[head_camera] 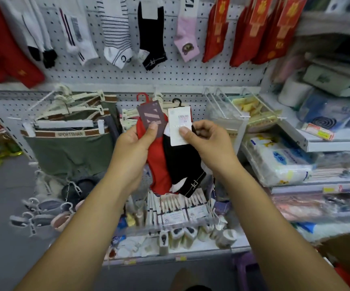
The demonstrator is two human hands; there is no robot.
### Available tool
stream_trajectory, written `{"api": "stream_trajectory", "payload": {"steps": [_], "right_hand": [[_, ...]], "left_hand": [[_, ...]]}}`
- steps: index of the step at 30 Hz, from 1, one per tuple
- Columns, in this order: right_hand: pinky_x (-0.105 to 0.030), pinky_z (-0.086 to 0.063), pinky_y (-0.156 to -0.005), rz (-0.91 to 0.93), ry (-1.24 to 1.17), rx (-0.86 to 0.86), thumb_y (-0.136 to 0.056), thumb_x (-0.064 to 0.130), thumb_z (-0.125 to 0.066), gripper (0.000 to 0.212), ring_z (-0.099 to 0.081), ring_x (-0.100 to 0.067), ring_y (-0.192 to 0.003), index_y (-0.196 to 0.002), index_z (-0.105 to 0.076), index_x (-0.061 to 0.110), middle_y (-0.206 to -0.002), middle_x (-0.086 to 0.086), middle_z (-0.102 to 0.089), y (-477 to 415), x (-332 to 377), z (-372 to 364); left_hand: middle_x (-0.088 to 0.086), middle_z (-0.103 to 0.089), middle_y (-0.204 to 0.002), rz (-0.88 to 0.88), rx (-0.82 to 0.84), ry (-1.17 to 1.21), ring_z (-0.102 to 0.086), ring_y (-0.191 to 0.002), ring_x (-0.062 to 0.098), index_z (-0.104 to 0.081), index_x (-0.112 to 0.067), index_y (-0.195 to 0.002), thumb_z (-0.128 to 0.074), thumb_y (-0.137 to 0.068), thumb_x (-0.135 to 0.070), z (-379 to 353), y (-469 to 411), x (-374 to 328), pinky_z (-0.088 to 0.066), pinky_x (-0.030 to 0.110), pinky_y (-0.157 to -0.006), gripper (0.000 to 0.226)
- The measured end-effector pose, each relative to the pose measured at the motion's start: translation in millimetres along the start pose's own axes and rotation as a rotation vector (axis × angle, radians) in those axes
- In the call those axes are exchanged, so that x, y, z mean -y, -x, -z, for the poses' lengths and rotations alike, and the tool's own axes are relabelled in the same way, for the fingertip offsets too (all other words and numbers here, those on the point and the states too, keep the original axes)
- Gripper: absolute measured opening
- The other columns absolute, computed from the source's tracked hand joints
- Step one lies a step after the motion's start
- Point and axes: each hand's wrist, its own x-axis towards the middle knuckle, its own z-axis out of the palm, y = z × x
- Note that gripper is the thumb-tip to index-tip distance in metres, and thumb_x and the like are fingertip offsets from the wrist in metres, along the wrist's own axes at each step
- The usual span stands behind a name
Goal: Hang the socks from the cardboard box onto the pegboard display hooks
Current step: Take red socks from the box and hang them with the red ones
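My left hand [135, 143] grips a red sock pair [159, 164] with a grey-brown card and a red hook at its top. My right hand [207, 139] pinches the white label of a black sock pair [183, 164], which has a black hook. Both pairs hang side by side in front of the white pegboard [170, 74]. Above them, other socks hang on the pegboard: striped white ones [117, 34], a black pair [151, 34], a pink pair [185, 34] and red ones [251, 30]. A corner of the cardboard box [346, 255] shows at the lower right.
Green underwear on hangers [69, 148] fills the hooks to the left. Wire hooks with yellow packets [251, 110] stick out at the right. Shelves on the right hold packaged goods [279, 160]. Small items crowd the low shelf [180, 223] beneath my hands.
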Motion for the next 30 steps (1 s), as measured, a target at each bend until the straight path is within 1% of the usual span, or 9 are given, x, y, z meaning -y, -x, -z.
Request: {"api": "stream_trajectory", "payload": {"steps": [3, 7, 11, 14, 17, 20, 24, 27, 30], "right_hand": [[-0.032, -0.061, -0.081, 0.030, -0.053, 0.049, -0.092, 0.021, -0.074, 0.011, -0.076, -0.018, -0.089, -0.090, -0.064, 0.016, -0.093, -0.004, -0.080, -14, 16, -10], [-0.026, -0.059, -0.073, 0.097, -0.077, 0.045, -0.093, 0.023, -0.072, 0.010, -0.076, -0.014, -0.085, -0.093, -0.064, 0.017, -0.092, -0.001, -0.080, -44, 39, -24], [-0.036, -0.061, -0.081, 0.153, -0.044, 0.011, -0.094, 0.028, -0.072, 0.013, -0.076, -0.017, -0.088, -0.097, -0.064, 0.017, -0.093, -0.002, -0.079, -90, 57, -40], [-0.048, -0.059, -0.089, 0.178, -0.001, -0.018, -0.096, 0.033, -0.068, 0.018, -0.073, -0.025, -0.096, -0.104, -0.064, 0.018, -0.099, -0.005, -0.077, -136, 66, -50], [-0.036, -0.057, -0.088, 0.198, 0.010, -0.063, -0.096, 0.034, -0.067, 0.024, -0.070, -0.017, -0.100, -0.113, -0.065, 0.017, -0.107, -0.001, -0.073, -186, 79, -55], [-0.022, -0.048, -0.073, 0.242, 0.022, -0.093, -0.095, 0.032, -0.065, 0.020, -0.066, -0.006, -0.093, -0.111, -0.062, 0.021, -0.105, 0.005, -0.071, -235, 97, -60], [-0.019, -0.046, -0.071, 0.288, 0.057, -0.120, -0.097, 0.031, -0.062, 0.015, -0.063, -0.008, -0.090, -0.108, -0.059, 0.021, -0.106, 0.003, -0.068, -289, 112, -69], [-0.012, -0.043, -0.067, 0.305, 0.057, -0.105, -0.098, 0.030, -0.062, 0.016, -0.060, 0.000, -0.089, -0.110, -0.057, 0.022, -0.104, 0.008, -0.065, -318, 115, -75], [-0.020, -0.051, -0.081, 0.333, 0.082, -0.075, -0.097, 0.029, -0.063, 0.026, -0.065, -0.012, -0.101, -0.119, -0.061, 0.015, -0.114, 0.001, -0.067, -331, 111, -82]], "left_hand": [[0.003, -0.079, -0.110, -0.042, -0.059, 0.033, -0.076, -0.102, 0.018, -0.082, -0.029, -0.100, -0.057, -0.104, -0.030, 9, -12, -20, -0.060, 0.024, -0.075, 0.025], [0.003, -0.080, -0.106, -0.129, -0.162, 0.065, -0.076, -0.097, 0.013, -0.080, -0.022, -0.099, -0.058, -0.104, -0.027, 18, -37, -45, -0.059, 0.020, -0.073, 0.024], [-0.001, -0.080, -0.103, -0.216, -0.257, 0.008, -0.076, -0.096, 0.011, -0.081, -0.026, -0.093, -0.057, -0.105, -0.027, 27, -70, -65, -0.059, 0.020, -0.073, 0.027], [-0.002, -0.080, -0.104, -0.256, -0.313, -0.057, -0.076, -0.099, 0.014, -0.079, -0.024, -0.100, -0.058, -0.104, -0.032, 32, -98, -81, -0.060, 0.031, -0.083, 0.023], [0.001, -0.080, -0.105, -0.283, -0.329, -0.099, -0.076, -0.102, 0.020, -0.077, -0.021, -0.106, -0.058, -0.104, -0.034, 34, -126, -97, -0.058, 0.043, -0.096, 0.023], [0.000, -0.080, -0.104, -0.309, -0.326, -0.148, -0.076, -0.100, 0.020, -0.080, -0.026, -0.099, -0.058, -0.104, -0.037, 30, -148, -107, -0.057, 0.044, -0.096, 0.025], [0.001, -0.081, -0.102, -0.329, -0.324, -0.164, -0.077, -0.097, 0.020, -0.080, -0.030, -0.098, -0.058, -0.102, -0.042, 28, -170, -111, -0.058, 0.042, -0.090, 0.025], [0.000, -0.081, -0.102, -0.343, -0.329, -0.159, -0.077, -0.096, 0.019, -0.080, -0.033, -0.097, -0.058, -0.102, -0.042, 27, -181, -113, -0.059, 0.040, -0.087, 0.024], [0.002, -0.081, -0.102, -0.346, -0.329, -0.148, -0.077, -0.097, 0.020, -0.080, -0.029, -0.097, -0.058, -0.103, -0.040, 26, -188, -113, -0.059, 0.042, -0.089, 0.026]]}}
